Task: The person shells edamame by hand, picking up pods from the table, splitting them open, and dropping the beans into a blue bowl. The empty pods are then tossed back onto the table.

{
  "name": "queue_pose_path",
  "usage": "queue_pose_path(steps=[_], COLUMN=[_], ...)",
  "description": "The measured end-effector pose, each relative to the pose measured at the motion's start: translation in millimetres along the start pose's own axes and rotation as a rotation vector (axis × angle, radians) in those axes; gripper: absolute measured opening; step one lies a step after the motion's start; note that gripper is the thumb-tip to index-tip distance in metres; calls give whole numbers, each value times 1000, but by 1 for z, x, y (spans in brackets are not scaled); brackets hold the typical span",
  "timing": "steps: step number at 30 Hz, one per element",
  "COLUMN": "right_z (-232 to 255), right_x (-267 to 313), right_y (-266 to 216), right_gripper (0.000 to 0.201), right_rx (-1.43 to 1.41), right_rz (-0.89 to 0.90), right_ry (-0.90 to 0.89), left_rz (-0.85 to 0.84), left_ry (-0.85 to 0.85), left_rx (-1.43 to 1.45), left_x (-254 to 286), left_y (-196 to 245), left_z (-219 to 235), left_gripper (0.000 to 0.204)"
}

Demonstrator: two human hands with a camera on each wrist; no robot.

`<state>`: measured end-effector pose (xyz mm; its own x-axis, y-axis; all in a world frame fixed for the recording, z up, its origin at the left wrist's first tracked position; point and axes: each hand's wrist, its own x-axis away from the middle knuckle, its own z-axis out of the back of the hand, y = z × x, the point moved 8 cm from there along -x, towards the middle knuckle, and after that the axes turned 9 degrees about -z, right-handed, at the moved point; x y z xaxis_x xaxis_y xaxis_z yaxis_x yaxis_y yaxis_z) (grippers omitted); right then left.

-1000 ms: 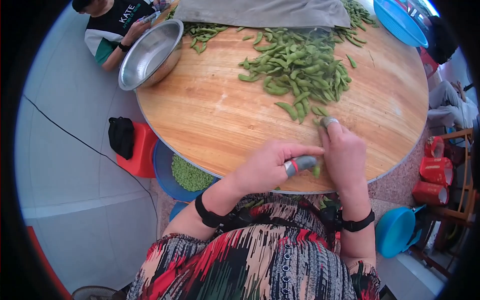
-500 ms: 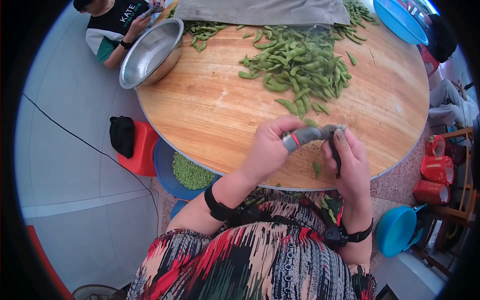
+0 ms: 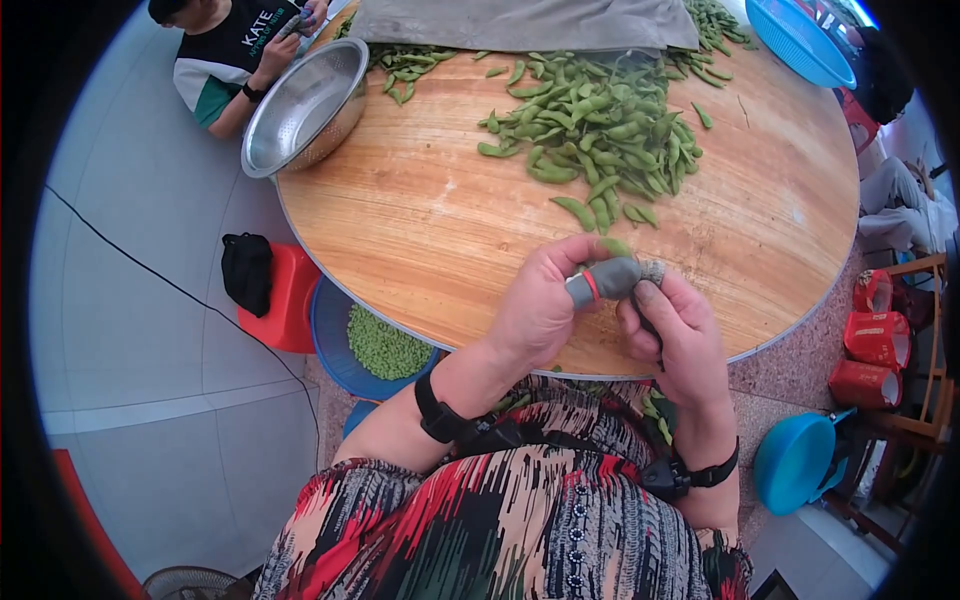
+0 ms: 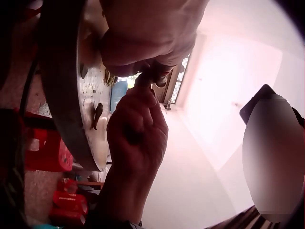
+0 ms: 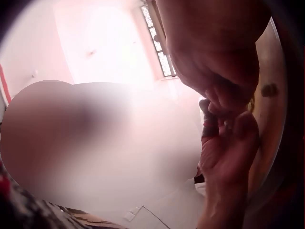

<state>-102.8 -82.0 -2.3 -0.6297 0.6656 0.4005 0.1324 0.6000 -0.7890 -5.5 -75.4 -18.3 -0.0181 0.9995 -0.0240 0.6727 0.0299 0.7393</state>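
My left hand (image 3: 540, 305) holds a green edamame pod (image 3: 615, 246) near the table's front edge. Its thumb wears a grey cover (image 3: 608, 276) with a red band. The right hand (image 3: 685, 325) meets it there, fingers curled, one in a grey wrap (image 3: 652, 270). A narrow dark strip (image 3: 647, 312) shows along those fingers. Both hands come together at the fingertips in the left wrist view too; I cannot tell what the right fingers hold. Beyond the hands lies a heap of edamame pods (image 3: 610, 125) on the round wooden table (image 3: 400, 230).
A steel colander (image 3: 305, 105) stands at the table's left edge. Grey cloth (image 3: 520, 22) covers pods at the back, beside a blue basket (image 3: 800, 40). Below left, a blue basin (image 3: 325, 335) holds shelled beans (image 3: 385, 345) near a red stool (image 3: 285, 300). Another person (image 3: 220, 65) sits far left.
The right hand has come back from the tabletop near the pods to meet the left. The left hand has turned and now shows a pod. Both hands have since shifted slightly.
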Motion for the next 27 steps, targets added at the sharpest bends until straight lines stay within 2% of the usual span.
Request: queue_pose_path(steps=[2,4,8,10,11,13,14,16,17,19,20,22,26,27], right_z=[-1,-6,-9,4,3,15,15,18,19,27,26,21,22,29], right_x=[1,3,4,1,0,6,5,6,6,0,-1,0,3,5], right_y=[1,8,10,6,8,-14,-13,-22,-24,-7,-6,-9,-13,-17], right_gripper=[14,15,16,15,15,11,11,9,9,9,9,10,11,11], right_rx=[-61,-273,-396,-154,-149,508,517,659,667,313,313,446,500,474], right_rz=[-22,-134,-175,-90,-90,244,242,302,305,78,78,144,135,162], right_ry=[-27,-144,-259,-43,-44,288,281,376,367,245,245,291,338,377], left_rz=[53,125,144,198,193,-87,-95,-87,-98,-83,-84,-79,8,86], left_ry=[-42,-94,-141,-111,-112,0,7,27,32,-48,-48,-63,-95,-39], left_rx=[70,213,252,178,180,-226,-221,-374,-371,-651,-650,-851,-856,-554], left_x=[0,2,2,3,2,-3,-3,-5,-6,-4,-5,-6,-13,-11], left_y=[-4,-9,-8,-13,-16,-5,-4,0,4,10,12,14,16,12], left_z=[-1,-3,-8,-4,-7,0,-1,-1,0,-3,-4,-4,7,15], left_gripper=[18,18,20,17,17,15,15,15,15,15,15,19,25,27])
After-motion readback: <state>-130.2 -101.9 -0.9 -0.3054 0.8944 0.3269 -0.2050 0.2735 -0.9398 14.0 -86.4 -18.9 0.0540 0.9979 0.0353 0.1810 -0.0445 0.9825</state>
